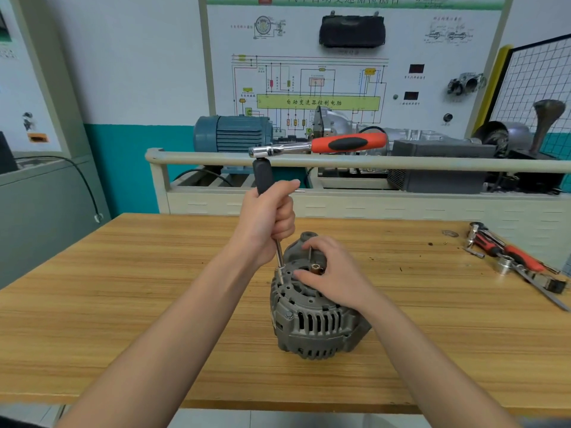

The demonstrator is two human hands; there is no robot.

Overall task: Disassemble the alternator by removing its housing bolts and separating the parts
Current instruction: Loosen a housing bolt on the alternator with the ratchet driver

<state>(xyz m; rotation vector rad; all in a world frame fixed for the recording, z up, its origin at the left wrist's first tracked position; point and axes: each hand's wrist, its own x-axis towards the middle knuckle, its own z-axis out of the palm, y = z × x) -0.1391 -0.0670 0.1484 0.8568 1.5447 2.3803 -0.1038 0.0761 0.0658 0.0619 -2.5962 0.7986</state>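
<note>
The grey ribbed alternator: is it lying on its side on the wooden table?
No: the grey ribbed alternator stands upright on the wooden table.

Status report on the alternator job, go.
Left hand grips the extension bar, ratchet on top, socket down on a housing bolt. Right hand steadies the alternator. Nothing in the way.

Wooden workbench (154,288), white-and-teal wall (139,88)
</note>
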